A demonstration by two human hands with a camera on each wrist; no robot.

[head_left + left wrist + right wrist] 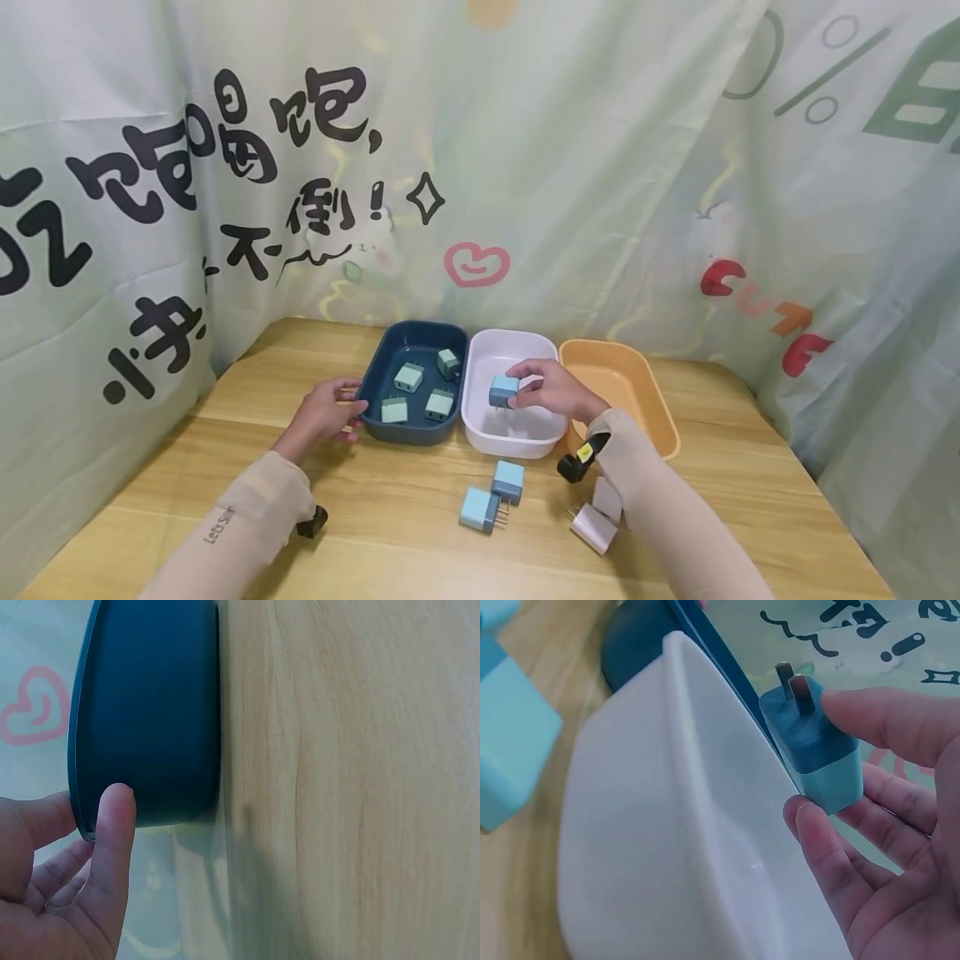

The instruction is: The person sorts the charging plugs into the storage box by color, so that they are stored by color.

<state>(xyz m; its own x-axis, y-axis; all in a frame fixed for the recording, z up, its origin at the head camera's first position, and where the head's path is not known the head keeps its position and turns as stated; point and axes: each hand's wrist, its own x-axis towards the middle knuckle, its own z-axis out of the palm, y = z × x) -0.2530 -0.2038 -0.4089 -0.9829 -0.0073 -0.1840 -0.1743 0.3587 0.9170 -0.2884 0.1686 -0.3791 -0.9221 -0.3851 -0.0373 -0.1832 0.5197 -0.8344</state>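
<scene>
Smooth plastic charger [810,746] with shiny metal prongs [802,695], right of centre; satiny white plastic tray [626,810]; matt dark-blue plastic tray [154,712]; wood-grained counter [405,525]; creased cloth curtain [577,167] across the top.

The held charger [814,742] is light and darker blue, like two loose chargers [477,507]; mint-green plugs [408,378], navy tray [411,433], white tray [513,446], orange tray [621,385], pale pink plugs [593,529], tan wood-grain tabletop [390,533], beige sleeves [243,521], pale green curtain [585,183] with black lettering [335,104] and a pink heart [476,282]
</scene>
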